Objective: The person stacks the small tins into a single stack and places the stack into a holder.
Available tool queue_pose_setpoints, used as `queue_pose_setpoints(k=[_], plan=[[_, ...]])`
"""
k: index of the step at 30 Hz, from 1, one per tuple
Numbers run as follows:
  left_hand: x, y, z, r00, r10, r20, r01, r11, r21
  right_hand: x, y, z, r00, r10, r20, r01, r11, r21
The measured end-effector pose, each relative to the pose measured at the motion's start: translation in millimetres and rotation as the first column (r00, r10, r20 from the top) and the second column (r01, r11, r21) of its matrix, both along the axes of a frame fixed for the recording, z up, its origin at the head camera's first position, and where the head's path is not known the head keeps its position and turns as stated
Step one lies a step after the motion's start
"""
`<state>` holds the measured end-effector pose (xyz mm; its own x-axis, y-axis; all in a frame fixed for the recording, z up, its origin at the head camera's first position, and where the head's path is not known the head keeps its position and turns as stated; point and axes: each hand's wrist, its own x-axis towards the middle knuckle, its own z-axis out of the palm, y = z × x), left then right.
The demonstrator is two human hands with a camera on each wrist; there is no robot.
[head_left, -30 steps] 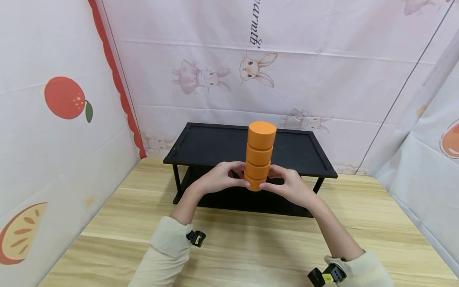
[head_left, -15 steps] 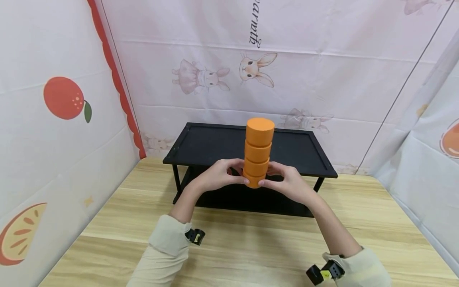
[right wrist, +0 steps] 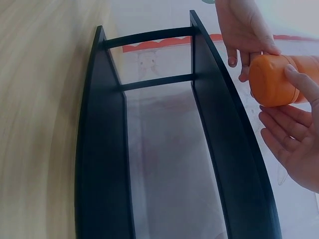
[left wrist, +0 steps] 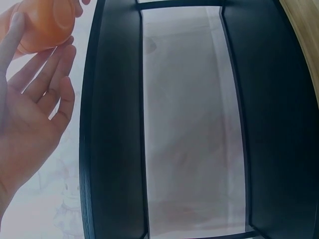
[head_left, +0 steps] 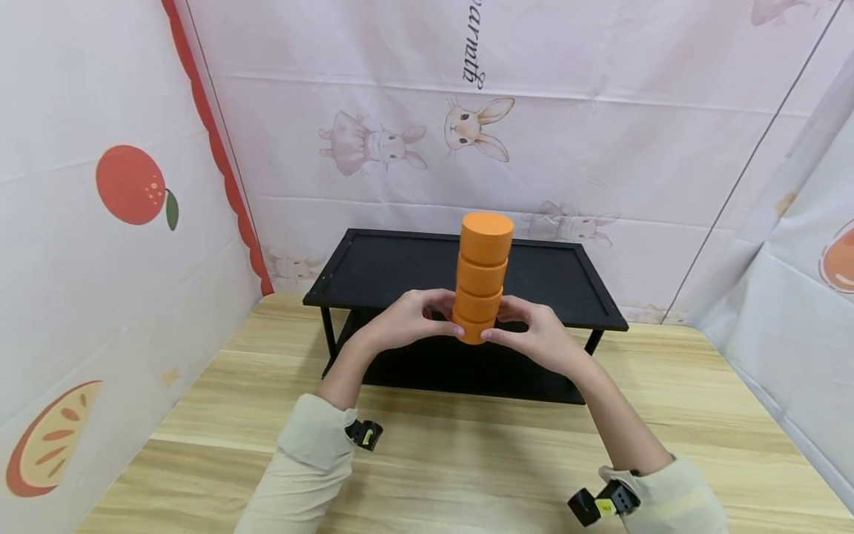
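An orange cylinder [head_left: 480, 278], ringed by grooves and with a flat top, stands nearly upright between both hands in the head view. Its lower end is pinched by my left hand [head_left: 408, 322], thumb in front and fingers behind. From the other side my right hand [head_left: 543, 337] grips the same lower part, also with the thumb in front. In the right wrist view the rounded base of the cylinder [right wrist: 273, 82] shows clear of the rack. The left wrist view catches only part of the cylinder [left wrist: 47, 22], beside the left hand [left wrist: 27, 119].
Behind and below the hands is a black two-tier rack [head_left: 394, 271] on a wooden table [head_left: 427, 460]. Printed cloth [head_left: 567, 156] hangs at the back and sides. Each sleeve cuff bears a small black wrist camera [head_left: 363, 434].
Both hands have raised the orange cylinder slightly. Their grip on it looks the same, and the rack has not moved.
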<state>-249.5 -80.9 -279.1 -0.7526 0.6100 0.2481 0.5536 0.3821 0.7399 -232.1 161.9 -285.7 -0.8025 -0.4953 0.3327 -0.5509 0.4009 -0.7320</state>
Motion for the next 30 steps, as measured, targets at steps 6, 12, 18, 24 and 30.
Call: queue_pose_setpoints(k=[6,12,18,24,30], plan=[[-1.9,0.9,0.0,1.0,0.004,-0.005,-0.004,1.0,0.004,-2.1,0,0.9,1.0,-0.005,0.002,0.005,1.0,-0.006],[-4.3,0.4,-0.7,1.0,0.001,-0.008,-0.001,1.0,0.012,-3.6,0,2.6,1.0,-0.001,0.013,0.002,1.0,-0.016],[-7.1,-0.4,-0.8,1.0,0.001,-0.013,-0.001,1.0,0.013,-6.9,0,3.2,1.0,0.004,0.019,-0.004,1.0,-0.011],[-11.6,-0.8,1.0,1.0,-0.002,-0.012,0.003,1.0,0.019,-10.0,-1,4.4,1.0,0.007,0.012,-0.007,1.0,-0.008],[-16.3,-0.9,3.2,1.0,-0.009,0.007,0.009,1.0,0.006,-14.0,-1,4.2,1.0,0.001,0.012,-0.001,1.0,-0.004]])
